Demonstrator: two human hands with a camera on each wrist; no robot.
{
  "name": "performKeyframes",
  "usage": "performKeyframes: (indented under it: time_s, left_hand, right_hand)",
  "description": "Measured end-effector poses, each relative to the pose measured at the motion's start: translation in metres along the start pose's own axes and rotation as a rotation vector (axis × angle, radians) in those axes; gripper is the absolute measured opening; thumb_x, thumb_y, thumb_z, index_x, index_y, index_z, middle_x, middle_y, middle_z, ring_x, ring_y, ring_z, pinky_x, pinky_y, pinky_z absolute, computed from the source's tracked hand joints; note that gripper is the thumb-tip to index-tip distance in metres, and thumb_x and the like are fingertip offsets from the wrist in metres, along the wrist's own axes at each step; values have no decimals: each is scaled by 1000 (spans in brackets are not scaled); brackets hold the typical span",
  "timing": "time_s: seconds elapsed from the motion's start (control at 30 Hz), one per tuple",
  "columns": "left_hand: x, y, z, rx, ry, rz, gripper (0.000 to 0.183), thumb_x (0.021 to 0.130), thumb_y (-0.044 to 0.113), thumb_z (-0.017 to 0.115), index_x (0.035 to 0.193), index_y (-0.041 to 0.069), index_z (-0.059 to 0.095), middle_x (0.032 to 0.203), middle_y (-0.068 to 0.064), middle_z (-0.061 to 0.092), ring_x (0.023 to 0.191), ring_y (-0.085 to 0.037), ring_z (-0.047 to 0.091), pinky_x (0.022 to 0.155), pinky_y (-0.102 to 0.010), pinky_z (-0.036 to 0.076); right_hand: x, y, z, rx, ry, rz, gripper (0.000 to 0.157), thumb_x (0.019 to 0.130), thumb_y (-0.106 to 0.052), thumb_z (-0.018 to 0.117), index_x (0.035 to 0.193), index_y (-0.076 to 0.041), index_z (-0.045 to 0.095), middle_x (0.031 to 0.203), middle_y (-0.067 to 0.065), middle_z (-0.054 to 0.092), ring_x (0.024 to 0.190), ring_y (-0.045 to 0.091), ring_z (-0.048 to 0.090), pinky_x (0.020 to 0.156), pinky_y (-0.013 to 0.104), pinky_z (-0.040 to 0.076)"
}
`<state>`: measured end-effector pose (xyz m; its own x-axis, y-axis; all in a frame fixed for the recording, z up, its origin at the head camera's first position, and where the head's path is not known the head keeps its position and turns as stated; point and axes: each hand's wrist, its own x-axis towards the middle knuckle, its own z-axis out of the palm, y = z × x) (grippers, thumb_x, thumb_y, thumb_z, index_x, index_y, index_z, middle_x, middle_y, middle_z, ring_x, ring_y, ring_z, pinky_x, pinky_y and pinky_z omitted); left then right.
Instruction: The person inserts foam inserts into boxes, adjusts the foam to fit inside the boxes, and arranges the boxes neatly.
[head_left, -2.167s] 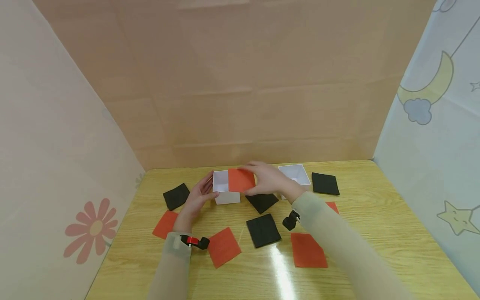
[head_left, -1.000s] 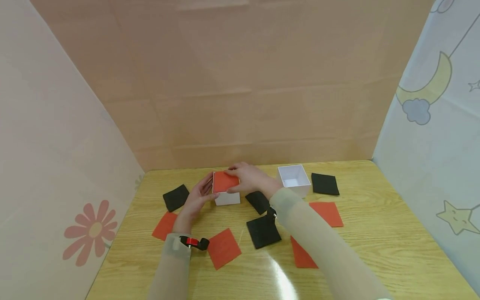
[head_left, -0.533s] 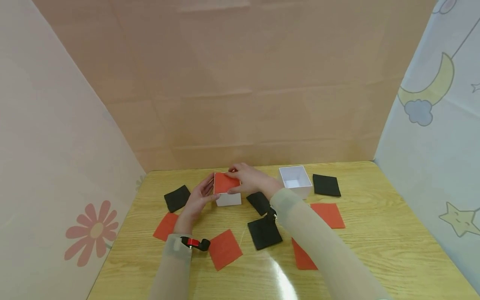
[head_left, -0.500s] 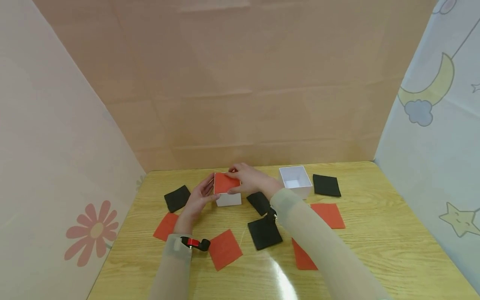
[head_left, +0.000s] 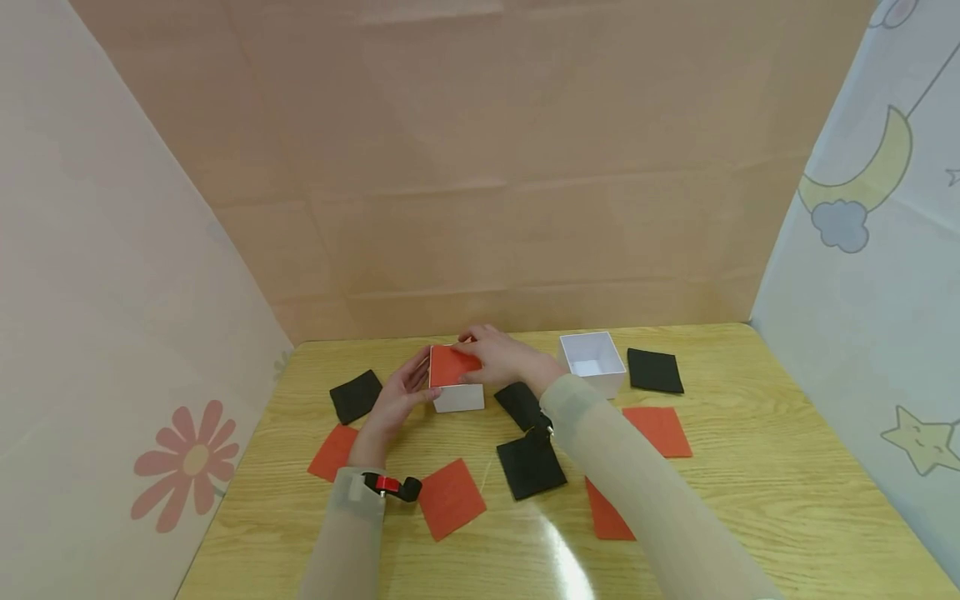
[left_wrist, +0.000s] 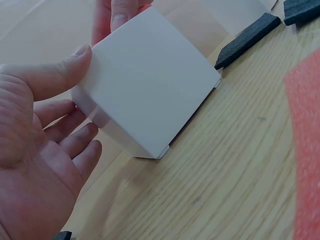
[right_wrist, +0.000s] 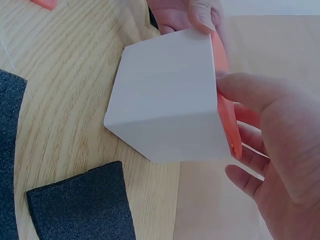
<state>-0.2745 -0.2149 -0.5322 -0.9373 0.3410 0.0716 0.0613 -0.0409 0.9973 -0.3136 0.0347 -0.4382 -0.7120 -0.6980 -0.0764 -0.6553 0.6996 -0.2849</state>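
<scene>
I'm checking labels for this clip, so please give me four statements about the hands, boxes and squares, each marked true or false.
1. The right hand holds a red square at the top of the left white box. True.
2. The left hand holds nothing. False: it holds the left white box.
3. A black square lies to the right of the right white box. True.
4. The right white box is covered. False: its top is open.

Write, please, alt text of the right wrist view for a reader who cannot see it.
A right hand holds a red foam square at the opening of a white box, while the left hand grips the box's far corner. Black foam pieces lie nearby on a light wooden table.
</scene>
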Motion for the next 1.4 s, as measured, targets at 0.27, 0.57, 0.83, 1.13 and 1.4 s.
performKeyframes:
  time_s: [0.27,0.57,0.83,1.13,1.4]
  left_hand:
    - [1,-1,-1,-3,-10,2,88,99,-4,72,171,8,24,176,-11,25,162,-29,23,128,-44,22]
    - [0,0,-3,-27,1,-7,88,99,-6,71,171,8,23,176,-11,25,162,-29,23,127,-42,24]
    - [1,0,-3,-27,1,-14,88,99,-5,71,171,9,23,176,-10,25,162,-28,24,126,-40,26]
    - [1,3,-2,-14,-3,-15,88,99,-3,73,171,9,23,176,-10,25,162,-28,24,127,-42,24]
    - [2,0,-4,1,2,-26,89,99,-1,74,171,10,24,176,-9,26,161,-29,25,126,-39,26]
  right_hand:
    - [2,-8,-3,-14,6,33,65,101,-39,75,157,-11,56,156,12,47,144,33,42,121,46,38]
    - [12,-13,3,-43,37,71,68,100,-53,73,157,-21,57,155,7,51,144,31,42,122,53,33]
    - [20,-15,13,-54,86,90,68,98,-60,71,156,-25,59,152,6,54,142,29,44,118,53,38]
    - [21,-15,17,-13,108,94,67,98,-58,73,154,-24,61,149,6,55,138,28,47,116,50,41]
    - [21,-14,21,-1,105,94,68,98,-58,72,156,-27,59,149,6,54,137,28,45,115,48,41]
